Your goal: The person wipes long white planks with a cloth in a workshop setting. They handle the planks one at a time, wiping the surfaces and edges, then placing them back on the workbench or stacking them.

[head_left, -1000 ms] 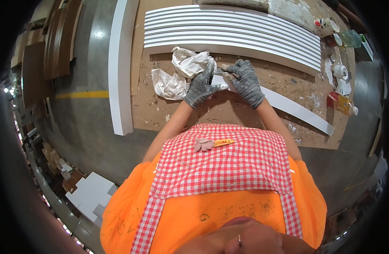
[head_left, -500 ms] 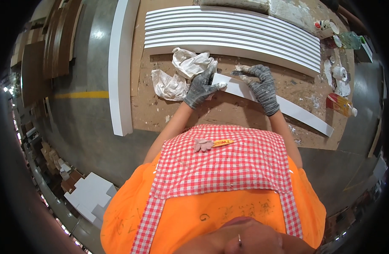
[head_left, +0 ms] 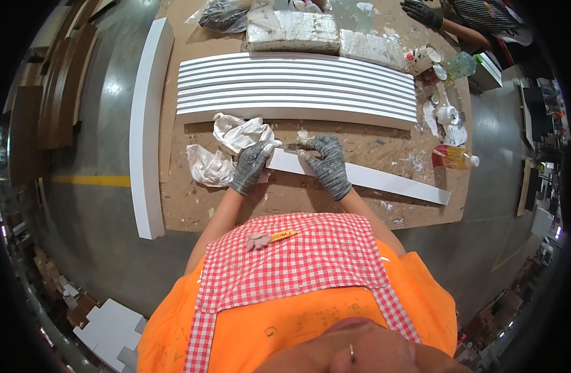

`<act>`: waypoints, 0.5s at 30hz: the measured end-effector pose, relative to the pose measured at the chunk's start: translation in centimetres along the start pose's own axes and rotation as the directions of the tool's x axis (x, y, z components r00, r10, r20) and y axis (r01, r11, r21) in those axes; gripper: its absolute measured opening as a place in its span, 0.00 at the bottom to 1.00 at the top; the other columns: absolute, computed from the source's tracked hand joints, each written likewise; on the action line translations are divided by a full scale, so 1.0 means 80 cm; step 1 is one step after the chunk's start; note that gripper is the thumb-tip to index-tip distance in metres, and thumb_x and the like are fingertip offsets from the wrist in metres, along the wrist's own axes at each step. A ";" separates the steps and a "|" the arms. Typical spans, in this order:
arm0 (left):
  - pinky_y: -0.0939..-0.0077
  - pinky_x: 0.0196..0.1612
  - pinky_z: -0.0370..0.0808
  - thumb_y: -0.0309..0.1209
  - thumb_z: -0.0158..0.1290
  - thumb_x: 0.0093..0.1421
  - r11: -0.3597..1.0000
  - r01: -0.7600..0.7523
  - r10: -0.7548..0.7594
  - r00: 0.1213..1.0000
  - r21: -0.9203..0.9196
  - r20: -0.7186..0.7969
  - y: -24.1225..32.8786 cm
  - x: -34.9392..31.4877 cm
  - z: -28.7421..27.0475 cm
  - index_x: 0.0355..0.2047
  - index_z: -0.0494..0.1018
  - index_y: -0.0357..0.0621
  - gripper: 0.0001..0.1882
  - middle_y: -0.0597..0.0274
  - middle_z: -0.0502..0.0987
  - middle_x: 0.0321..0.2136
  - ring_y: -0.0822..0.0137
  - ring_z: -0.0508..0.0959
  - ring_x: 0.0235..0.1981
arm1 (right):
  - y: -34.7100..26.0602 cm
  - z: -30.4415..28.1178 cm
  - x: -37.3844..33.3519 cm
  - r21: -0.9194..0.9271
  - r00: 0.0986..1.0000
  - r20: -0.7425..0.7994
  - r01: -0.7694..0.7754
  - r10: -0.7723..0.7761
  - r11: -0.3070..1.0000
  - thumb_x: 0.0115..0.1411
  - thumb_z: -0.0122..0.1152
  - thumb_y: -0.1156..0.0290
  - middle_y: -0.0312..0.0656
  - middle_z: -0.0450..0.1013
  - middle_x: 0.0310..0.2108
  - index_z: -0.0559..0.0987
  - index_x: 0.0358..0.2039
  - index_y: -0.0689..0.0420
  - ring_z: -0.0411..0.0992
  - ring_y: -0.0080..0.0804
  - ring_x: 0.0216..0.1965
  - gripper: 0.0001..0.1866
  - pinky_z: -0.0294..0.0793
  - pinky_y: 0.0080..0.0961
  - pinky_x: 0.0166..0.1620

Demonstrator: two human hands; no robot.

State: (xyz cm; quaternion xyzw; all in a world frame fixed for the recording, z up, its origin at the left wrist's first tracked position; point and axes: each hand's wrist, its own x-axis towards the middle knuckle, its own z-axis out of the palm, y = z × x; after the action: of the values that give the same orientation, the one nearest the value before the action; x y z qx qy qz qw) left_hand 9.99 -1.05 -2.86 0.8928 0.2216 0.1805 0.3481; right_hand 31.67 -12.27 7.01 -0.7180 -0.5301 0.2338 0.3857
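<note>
A long, narrow white board (head_left: 391, 181) lies slanted before me, its near-left end between my hands. My left hand (head_left: 253, 166), in a grey knit glove with whitened fingertips, is closed on that left end. My right hand (head_left: 329, 165), gloved alike, bends over the board just beside it, thumb and fingers drawn together. A thin dark piece (head_left: 291, 148) shows at the right fingertips; its kind is too small to tell. White crumpled rags (head_left: 239, 133) lie beside my left hand.
Beyond lies a row of white boards (head_left: 291, 87), with wrapped blocks (head_left: 291, 32) behind. A long white beam (head_left: 150, 130) stands along the left edge. At right are a bottle with red-yellow contents (head_left: 453, 157) and a tape roll (head_left: 447, 115). Another person's gloved hand (head_left: 422, 13) is far right.
The view has shifted, showing more of the table's far side and another person. My right hand has come closer to the board's left end and my left hand.
</note>
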 end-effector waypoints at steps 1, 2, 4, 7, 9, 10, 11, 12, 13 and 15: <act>0.59 0.48 0.71 0.27 0.61 0.38 1.000 0.017 -0.017 1.000 0.009 0.019 -0.001 -0.001 0.000 0.51 0.67 0.44 0.35 0.49 0.73 0.46 0.49 0.74 0.46 | 0.003 0.002 -0.002 -0.003 1.000 0.000 0.006 -0.006 1.000 0.48 0.64 0.67 0.44 0.75 0.34 0.82 0.37 0.53 0.68 0.43 0.39 0.14 0.65 0.37 0.47; 0.58 0.48 0.71 0.27 0.61 0.39 0.999 0.041 -0.041 0.999 0.009 0.023 0.000 -0.004 0.001 0.51 0.67 0.44 0.34 0.49 0.73 0.45 0.49 0.74 0.46 | 0.008 0.006 -0.004 -0.005 1.000 -0.001 0.012 -0.012 1.000 0.48 0.64 0.66 0.44 0.75 0.34 0.82 0.37 0.54 0.68 0.43 0.39 0.14 0.65 0.37 0.47; 0.59 0.47 0.71 0.27 0.57 0.46 0.988 -0.054 0.061 0.997 0.146 -0.040 0.002 0.000 0.001 0.51 0.67 0.42 0.29 0.48 0.74 0.43 0.49 0.75 0.43 | 0.014 0.011 -0.008 -0.035 1.000 0.019 0.013 -0.012 0.999 0.49 0.64 0.65 0.43 0.74 0.35 0.82 0.38 0.53 0.67 0.42 0.39 0.14 0.65 0.37 0.47; 0.59 0.45 0.72 0.25 0.52 0.52 0.997 0.052 -0.054 0.998 -0.058 -0.031 0.009 0.005 -0.005 0.51 0.66 0.42 0.24 0.47 0.75 0.41 0.49 0.76 0.41 | 0.016 0.016 -0.010 -0.026 0.999 0.011 0.038 -0.038 0.999 0.49 0.64 0.65 0.43 0.74 0.34 0.82 0.38 0.53 0.67 0.42 0.39 0.15 0.64 0.38 0.47; 0.60 0.44 0.73 0.25 0.48 0.56 0.995 -0.037 0.045 0.995 0.097 -0.085 0.013 0.008 -0.007 0.50 0.67 0.41 0.19 0.47 0.75 0.39 0.50 0.76 0.39 | 0.016 0.017 -0.011 -0.058 0.997 0.015 0.070 -0.070 0.996 0.49 0.65 0.66 0.43 0.74 0.34 0.81 0.38 0.54 0.68 0.41 0.39 0.15 0.65 0.37 0.47; 0.61 0.44 0.73 0.25 0.45 0.59 0.981 -0.078 0.098 0.990 0.176 -0.105 0.018 0.011 -0.010 0.49 0.68 0.41 0.17 0.47 0.75 0.38 0.50 0.77 0.39 | 0.014 0.018 -0.012 -0.070 0.997 0.014 0.078 -0.077 0.995 0.49 0.65 0.68 0.43 0.75 0.34 0.81 0.38 0.54 0.68 0.41 0.38 0.14 0.65 0.36 0.46; 0.63 0.42 0.73 0.29 0.43 0.61 0.997 0.001 0.007 0.994 0.072 -0.106 0.024 0.015 -0.012 0.46 0.70 0.40 0.14 0.48 0.76 0.37 0.53 0.77 0.37 | 0.014 0.018 -0.011 -0.081 0.996 0.013 0.085 -0.085 0.993 0.49 0.65 0.70 0.43 0.75 0.35 0.81 0.38 0.55 0.69 0.41 0.38 0.14 0.66 0.35 0.46; 0.64 0.41 0.73 0.32 0.40 0.64 0.996 0.081 -0.084 0.992 -0.032 -0.097 0.030 0.019 -0.014 0.43 0.73 0.39 0.15 0.49 0.77 0.35 0.55 0.77 0.35 | 0.013 0.017 -0.010 -0.077 0.992 -0.010 0.122 -0.124 0.989 0.48 0.65 0.70 0.43 0.75 0.34 0.81 0.38 0.54 0.69 0.41 0.37 0.14 0.65 0.35 0.46; 0.66 0.39 0.73 0.35 0.37 0.66 0.978 0.162 -0.174 0.982 -0.135 -0.079 0.036 0.022 -0.017 0.40 0.75 0.39 0.18 0.50 0.77 0.34 0.57 0.77 0.33 | 0.013 0.017 -0.009 -0.085 0.993 -0.013 0.117 -0.118 0.989 0.48 0.65 0.70 0.42 0.75 0.34 0.82 0.37 0.54 0.69 0.41 0.37 0.13 0.65 0.35 0.46; 0.66 0.39 0.73 0.36 0.37 0.66 0.980 0.157 -0.172 0.977 -0.123 -0.123 0.007 0.005 0.005 0.39 0.76 0.39 0.19 0.50 0.78 0.33 0.58 0.77 0.32 | 0.008 0.016 -0.008 -0.100 0.993 -0.012 0.113 -0.115 0.988 0.48 0.64 0.70 0.42 0.75 0.33 0.82 0.36 0.54 0.69 0.41 0.37 0.13 0.65 0.35 0.45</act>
State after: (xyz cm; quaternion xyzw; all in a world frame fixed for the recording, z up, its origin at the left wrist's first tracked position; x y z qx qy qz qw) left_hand 10.63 -1.45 -2.65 0.8363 0.3073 0.2222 0.3960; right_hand 30.85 -12.59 5.72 -0.7069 -0.5778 0.1782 0.3670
